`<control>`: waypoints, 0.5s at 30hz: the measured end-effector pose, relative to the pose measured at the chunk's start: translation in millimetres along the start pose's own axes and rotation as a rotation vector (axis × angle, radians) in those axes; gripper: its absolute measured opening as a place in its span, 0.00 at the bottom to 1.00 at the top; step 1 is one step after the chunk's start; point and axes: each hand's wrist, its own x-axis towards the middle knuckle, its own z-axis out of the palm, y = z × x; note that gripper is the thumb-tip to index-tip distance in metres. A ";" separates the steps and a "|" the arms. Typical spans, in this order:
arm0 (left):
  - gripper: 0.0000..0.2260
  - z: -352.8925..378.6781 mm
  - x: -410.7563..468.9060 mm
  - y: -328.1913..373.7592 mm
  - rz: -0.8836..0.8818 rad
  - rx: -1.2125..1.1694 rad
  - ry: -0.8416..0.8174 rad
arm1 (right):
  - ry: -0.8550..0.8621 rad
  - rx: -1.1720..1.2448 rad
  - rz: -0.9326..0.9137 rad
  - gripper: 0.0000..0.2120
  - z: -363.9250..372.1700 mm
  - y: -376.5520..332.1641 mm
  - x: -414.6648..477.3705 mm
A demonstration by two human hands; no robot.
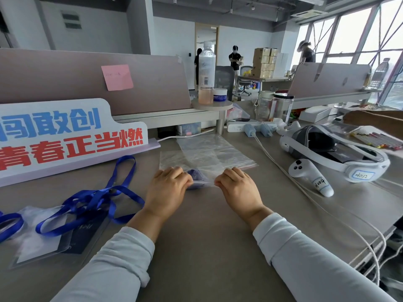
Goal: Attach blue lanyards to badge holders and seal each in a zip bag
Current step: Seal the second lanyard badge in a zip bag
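Note:
A clear zip bag (205,174) lies on the desk in front of me with something blue bundled inside near its front edge. My left hand (168,188) pinches the bag's near edge on the left, and my right hand (237,188) pinches the same edge on the right. Two more empty zip bags (209,149) lie flat just behind it. At the left, loose blue lanyards (91,199) sprawl over clear badge holders (43,238) with dark cards.
A white sign (65,136) with blue and red lettering stands at the left. A white VR headset (335,151) and controller (309,177) sit at the right, with white cables (305,192) trailing forward. A power strip (250,127) and bottles stand behind.

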 end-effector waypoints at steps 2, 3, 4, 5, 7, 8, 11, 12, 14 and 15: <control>0.13 -0.1 -0.2 0.6 0.015 0.010 0.005 | -0.007 -0.001 0.001 0.07 0.6 -1.1 0.6; 0.13 -0.1 -0.4 0.4 0.019 0.008 0.010 | -0.012 0.001 0.006 0.08 1.0 -1.6 0.7; 0.13 -0.4 -0.5 0.3 0.017 0.002 0.015 | -0.018 0.006 0.012 0.10 1.1 -1.6 0.5; 0.13 -0.5 -0.6 -0.1 0.012 -0.005 0.019 | -0.025 0.015 0.018 0.11 1.3 -1.1 -0.1; 0.13 -0.6 -0.6 -1.4 0.003 -0.018 0.025 | -0.039 0.038 0.032 0.12 0.7 1.9 -1.4; 0.12 -0.4 -1.0 -2.7 -0.002 -0.022 0.029 | -0.044 0.047 0.043 0.12 -0.2 3.6 -2.0; 0.10 0.4 -2.4 -7.9 -0.021 -0.036 0.042 | -0.036 0.051 0.065 0.12 -3.6 7.4 -3.3; 0.08 0.5 -2.6 -8.7 -0.021 -0.039 0.045 | -0.031 0.042 0.066 0.12 -4.3 7.4 -3.6; 0.03 1.0 -2.7 -8.7 -0.009 -0.036 0.046 | -0.019 0.023 0.070 0.11 -4.6 6.6 -4.0; 0.03 1.2 -2.7 -8.1 -0.003 -0.028 0.047 | -0.018 0.022 0.075 0.11 -4.4 6.3 -3.7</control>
